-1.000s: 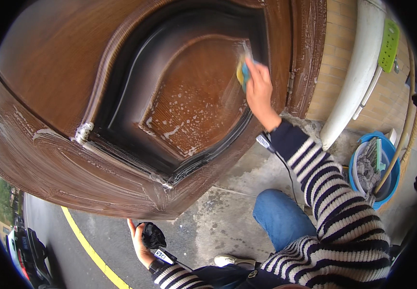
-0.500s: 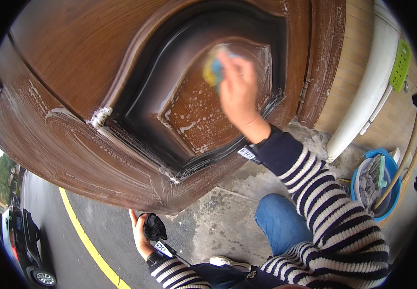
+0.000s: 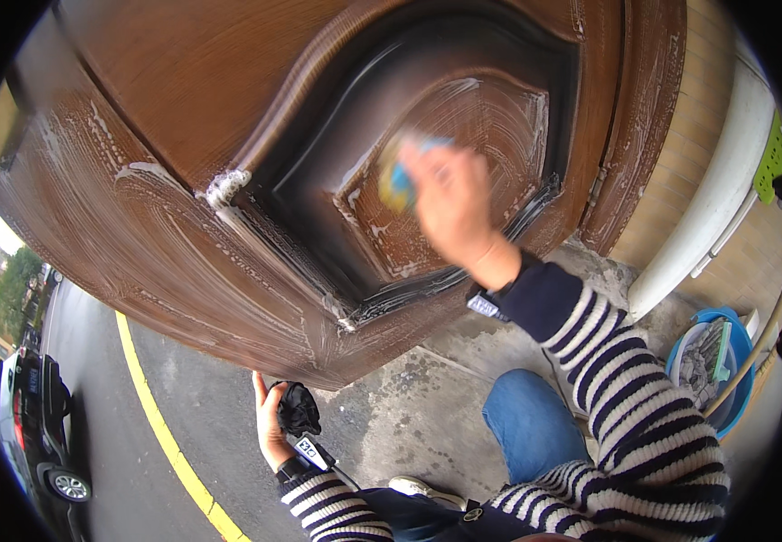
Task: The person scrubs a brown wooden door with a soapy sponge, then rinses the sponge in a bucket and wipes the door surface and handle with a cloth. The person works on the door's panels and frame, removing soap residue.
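Observation:
My right hand [image 3: 452, 200], smeared by motion, presses a yellow and blue sponge [image 3: 398, 185] against the inner panel of a brown wooden door [image 3: 273, 312]. White foam and swirled soapy streaks cover this panel and the door's lower rail. A thick clump of foam [image 3: 226, 188] sits at the left corner of the dark moulding. Down at the door's bottom edge, my left hand [image 3: 271, 423] is closed around a black crumpled bundle [image 3: 299, 409], perhaps cloth. One of its fingers points up and touches or nearly touches that edge.
At the right, a blue bucket [image 3: 741, 397] holds a grey cloth and a pale green-handled tool. A white pipe [image 3: 693, 221] runs down the tiled wall, beside a green slotted piece [image 3: 772, 161]. Beyond a yellow line [image 3: 158, 425], a black car [image 3: 34, 425] stands on the road at left.
The sponge and my right hand have moved lower on the panel, where foam dots are now swirled streaks. The whole view has shifted slightly. My left hand keeps its hold.

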The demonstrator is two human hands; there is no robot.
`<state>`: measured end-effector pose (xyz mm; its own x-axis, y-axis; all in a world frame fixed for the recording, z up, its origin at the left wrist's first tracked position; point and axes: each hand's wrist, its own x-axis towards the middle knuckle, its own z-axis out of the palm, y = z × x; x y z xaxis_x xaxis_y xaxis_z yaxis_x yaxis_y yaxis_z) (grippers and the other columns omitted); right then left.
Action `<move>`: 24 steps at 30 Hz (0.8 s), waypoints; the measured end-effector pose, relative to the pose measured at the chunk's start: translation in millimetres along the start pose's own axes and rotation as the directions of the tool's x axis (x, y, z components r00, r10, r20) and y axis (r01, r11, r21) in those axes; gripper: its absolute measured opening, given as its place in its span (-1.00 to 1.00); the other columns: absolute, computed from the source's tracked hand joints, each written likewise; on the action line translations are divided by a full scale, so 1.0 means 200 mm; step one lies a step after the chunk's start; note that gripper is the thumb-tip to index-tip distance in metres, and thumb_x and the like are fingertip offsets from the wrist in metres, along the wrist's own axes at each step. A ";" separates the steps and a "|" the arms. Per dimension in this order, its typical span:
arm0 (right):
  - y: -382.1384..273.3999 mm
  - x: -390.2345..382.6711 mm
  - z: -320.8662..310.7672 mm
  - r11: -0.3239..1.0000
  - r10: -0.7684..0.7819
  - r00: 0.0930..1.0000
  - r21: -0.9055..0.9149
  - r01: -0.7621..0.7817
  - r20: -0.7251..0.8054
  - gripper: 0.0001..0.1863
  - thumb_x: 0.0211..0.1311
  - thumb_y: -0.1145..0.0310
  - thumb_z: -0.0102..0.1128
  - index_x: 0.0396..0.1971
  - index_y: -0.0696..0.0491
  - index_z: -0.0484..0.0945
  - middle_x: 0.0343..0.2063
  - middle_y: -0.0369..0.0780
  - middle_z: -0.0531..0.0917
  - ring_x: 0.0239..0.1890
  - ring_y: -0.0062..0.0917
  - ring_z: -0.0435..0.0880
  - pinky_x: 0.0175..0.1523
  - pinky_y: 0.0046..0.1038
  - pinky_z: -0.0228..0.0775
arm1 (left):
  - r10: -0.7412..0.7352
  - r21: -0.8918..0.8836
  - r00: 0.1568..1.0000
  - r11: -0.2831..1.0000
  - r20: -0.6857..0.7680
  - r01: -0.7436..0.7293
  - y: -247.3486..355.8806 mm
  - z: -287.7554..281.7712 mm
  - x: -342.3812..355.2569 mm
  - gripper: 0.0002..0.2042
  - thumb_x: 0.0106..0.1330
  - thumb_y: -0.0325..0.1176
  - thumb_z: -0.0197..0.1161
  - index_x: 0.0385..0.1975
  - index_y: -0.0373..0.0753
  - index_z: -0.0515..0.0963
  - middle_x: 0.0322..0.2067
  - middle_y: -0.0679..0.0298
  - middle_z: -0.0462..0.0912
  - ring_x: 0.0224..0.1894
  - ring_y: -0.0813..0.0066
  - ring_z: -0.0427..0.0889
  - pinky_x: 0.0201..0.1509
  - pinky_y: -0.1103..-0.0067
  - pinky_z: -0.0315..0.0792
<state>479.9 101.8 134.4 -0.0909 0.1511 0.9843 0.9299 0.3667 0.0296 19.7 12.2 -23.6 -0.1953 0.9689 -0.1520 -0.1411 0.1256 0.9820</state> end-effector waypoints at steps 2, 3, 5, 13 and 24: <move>-0.08 -0.07 0.02 0.969 -0.245 0.961 0.054 0.240 0.126 -0.50 0.39 0.33 0.19 0.33 -0.14 0.53 -0.07 -0.44 0.58 -0.23 -0.57 0.49 -0.07 -0.42 0.25 | -0.030 -0.014 0.999 0.999 0.015 0.030 0.00 0.00 0.00 -0.16 0.25 -0.46 0.27 0.58 -0.16 0.10 0.39 0.24 0.34 0.20 0.40 0.46 0.32 0.54 0.31; -0.08 -0.07 0.01 0.976 -0.212 0.969 0.066 0.205 0.125 -0.51 0.40 0.32 0.19 0.32 -0.14 0.54 -0.05 -0.45 0.59 -0.23 -0.57 0.49 -0.06 -0.42 0.25 | -0.053 -0.009 0.999 0.999 0.015 0.053 0.00 -0.01 0.00 -0.16 0.25 -0.46 0.27 0.58 -0.16 0.09 0.42 0.24 0.31 0.25 0.39 0.43 0.35 0.54 0.28; 0.01 -0.06 -0.02 0.959 -0.267 0.953 0.133 0.249 0.144 -0.56 0.40 0.37 0.18 0.25 -0.11 0.59 -0.09 -0.39 0.61 -0.25 -0.54 0.49 -0.08 -0.42 0.25 | -0.055 -0.021 0.998 0.998 0.017 0.056 0.00 -0.01 -0.01 -0.16 0.25 -0.47 0.26 0.58 -0.18 0.09 0.45 0.24 0.28 0.32 0.38 0.38 0.39 0.54 0.23; 0.27 0.17 -0.01 0.979 0.193 0.948 -0.011 -0.202 -0.252 -0.35 0.20 0.63 0.10 0.36 0.00 0.48 -0.11 -0.18 0.55 -0.11 -0.30 0.55 0.04 -0.23 0.40 | -0.010 -0.044 1.000 0.999 0.005 0.011 0.01 0.03 0.01 -0.17 0.24 -0.46 0.28 0.57 -0.21 0.11 0.42 0.24 0.32 0.32 0.38 0.39 0.42 0.54 0.21; 0.01 0.22 -0.03 0.998 -0.047 0.989 -0.057 0.040 -0.138 -0.52 0.19 0.44 0.30 0.15 -0.22 0.67 -0.17 -0.42 0.61 -0.31 -0.56 0.49 -0.16 -0.42 0.24 | -0.035 -0.008 0.998 0.999 0.054 0.036 0.02 0.01 0.00 -0.16 0.23 -0.47 0.26 0.58 -0.17 0.09 0.26 0.26 0.46 0.03 0.50 0.54 0.21 0.58 0.40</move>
<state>480.2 103.5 179.6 -0.0845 0.0051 0.9964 0.9443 0.3197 0.0784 21.7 12.7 -20.2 -0.1371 0.9741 -0.1800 -0.1555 0.1583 0.9751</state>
